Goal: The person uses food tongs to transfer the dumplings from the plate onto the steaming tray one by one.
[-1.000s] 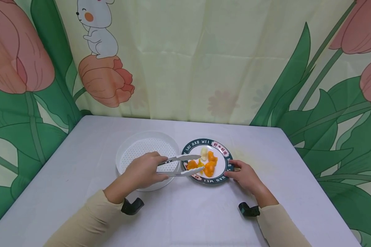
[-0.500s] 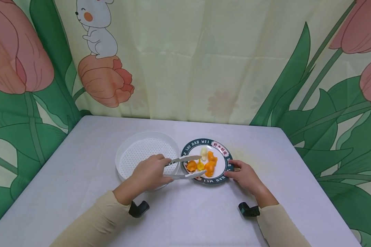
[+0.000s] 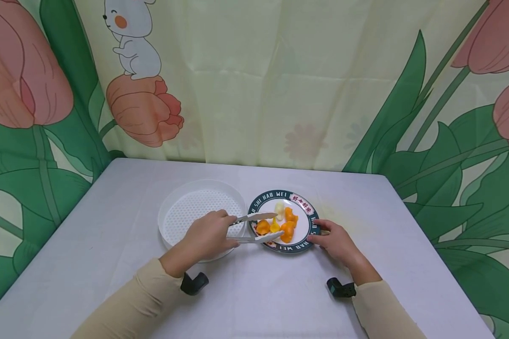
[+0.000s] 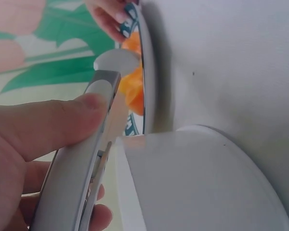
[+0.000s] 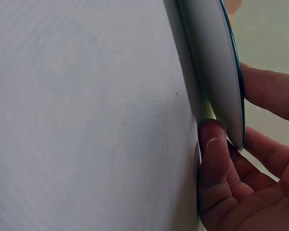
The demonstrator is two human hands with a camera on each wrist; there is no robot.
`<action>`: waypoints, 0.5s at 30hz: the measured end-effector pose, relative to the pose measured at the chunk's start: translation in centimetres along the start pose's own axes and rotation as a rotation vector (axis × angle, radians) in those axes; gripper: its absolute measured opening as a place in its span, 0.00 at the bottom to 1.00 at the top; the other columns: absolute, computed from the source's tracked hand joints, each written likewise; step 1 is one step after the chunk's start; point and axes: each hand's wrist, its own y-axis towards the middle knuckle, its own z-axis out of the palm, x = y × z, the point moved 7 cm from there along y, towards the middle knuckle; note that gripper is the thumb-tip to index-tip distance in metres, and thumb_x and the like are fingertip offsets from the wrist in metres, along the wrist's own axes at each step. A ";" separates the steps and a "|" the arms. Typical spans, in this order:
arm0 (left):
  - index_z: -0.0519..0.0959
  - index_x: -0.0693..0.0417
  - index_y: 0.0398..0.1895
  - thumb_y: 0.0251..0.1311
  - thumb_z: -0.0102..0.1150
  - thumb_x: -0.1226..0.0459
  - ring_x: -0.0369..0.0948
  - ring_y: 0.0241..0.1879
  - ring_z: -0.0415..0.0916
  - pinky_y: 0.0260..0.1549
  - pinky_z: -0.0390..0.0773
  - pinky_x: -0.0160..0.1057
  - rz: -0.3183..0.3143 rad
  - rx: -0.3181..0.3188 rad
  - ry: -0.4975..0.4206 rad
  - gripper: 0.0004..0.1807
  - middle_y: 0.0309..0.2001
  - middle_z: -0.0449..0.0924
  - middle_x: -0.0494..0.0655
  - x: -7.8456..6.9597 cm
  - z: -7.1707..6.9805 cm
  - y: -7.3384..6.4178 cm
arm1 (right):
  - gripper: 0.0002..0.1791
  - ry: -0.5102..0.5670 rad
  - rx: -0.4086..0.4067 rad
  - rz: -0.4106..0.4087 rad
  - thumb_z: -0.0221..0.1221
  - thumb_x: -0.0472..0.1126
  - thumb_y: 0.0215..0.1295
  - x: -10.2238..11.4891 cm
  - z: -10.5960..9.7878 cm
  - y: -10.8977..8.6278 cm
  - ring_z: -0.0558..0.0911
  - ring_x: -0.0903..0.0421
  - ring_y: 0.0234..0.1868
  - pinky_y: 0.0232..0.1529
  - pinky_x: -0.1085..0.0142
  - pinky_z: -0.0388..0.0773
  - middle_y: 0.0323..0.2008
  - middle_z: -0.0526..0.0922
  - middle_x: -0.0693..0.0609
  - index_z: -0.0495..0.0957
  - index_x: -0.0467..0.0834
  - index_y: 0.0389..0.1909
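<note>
Metal tongs [image 3: 258, 216] are gripped in my left hand [image 3: 208, 235], thumb along one arm in the left wrist view. Their pale tips [image 4: 116, 62] stand apart over the left part of a white plate [image 3: 280, 193] with a dark green lettered rim. On it lie several orange pieces [image 3: 287, 232], a small yellow piece [image 3: 274, 226] and a pale cream piece [image 3: 279, 209]. Nothing shows clamped between the tips. My right hand [image 3: 337, 242] holds the plate's right edge, with fingers at both faces of the rim [image 5: 240, 115] in the right wrist view.
A round white basket [image 3: 186, 200] with a perforated bottom stands left of the plate, partly under my left hand. Both are on a white-covered table [image 3: 254, 301]. A printed curtain [image 3: 258, 94] hangs behind the table's far edge.
My left hand has moved a little to the right with the tongs, bringing the tips farther over the plate. My right hand and the plate have stayed in place.
</note>
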 end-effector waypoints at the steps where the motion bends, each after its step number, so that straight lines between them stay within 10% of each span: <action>1: 0.83 0.55 0.55 0.49 0.78 0.51 0.43 0.38 0.76 0.35 0.81 0.42 -0.002 0.003 -0.005 0.31 0.43 0.81 0.48 0.0 -0.1 0.0 | 0.39 0.001 0.000 0.000 0.67 0.45 0.64 0.0 0.0 0.0 0.70 0.40 0.62 0.55 0.54 0.77 0.68 0.66 0.34 0.64 0.39 0.73; 15: 0.84 0.55 0.53 0.49 0.78 0.53 0.41 0.34 0.74 0.31 0.79 0.39 -0.005 -0.006 -0.021 0.29 0.40 0.81 0.47 -0.1 -0.7 -0.2 | 0.38 0.000 0.008 -0.001 0.66 0.46 0.66 0.2 0.0 -0.2 0.73 0.42 0.57 0.55 0.54 0.77 0.68 0.66 0.35 0.64 0.39 0.73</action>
